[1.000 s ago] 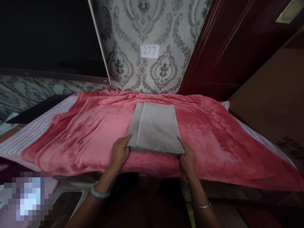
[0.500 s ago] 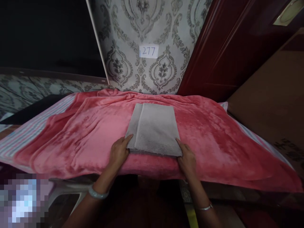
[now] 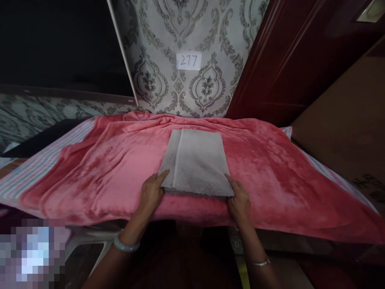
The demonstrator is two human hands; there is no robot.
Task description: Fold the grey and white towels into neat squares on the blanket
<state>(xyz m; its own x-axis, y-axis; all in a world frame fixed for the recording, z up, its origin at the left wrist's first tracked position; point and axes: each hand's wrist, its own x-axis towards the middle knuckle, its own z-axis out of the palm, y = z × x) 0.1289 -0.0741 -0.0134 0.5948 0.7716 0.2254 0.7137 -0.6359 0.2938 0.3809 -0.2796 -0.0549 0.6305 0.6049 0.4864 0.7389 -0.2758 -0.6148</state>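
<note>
A grey folded towel lies flat on a pink plush blanket, with a fold line running along its left side. My left hand grips the towel's near left corner, thumb on top and the other fingers tucked beneath. At the near right corner, my right hand pinches the cloth in the same way. The fingertips under the towel are hidden on both sides.
A striped sheet shows under the blanket. A large dark screen stands at the back left. On the right are a dark red door and a cardboard box. A white chair sits below left.
My right hand has shifted slightly right with its corner of the towel. The left hand stays nearly in place, and the view has tilted a little.
</note>
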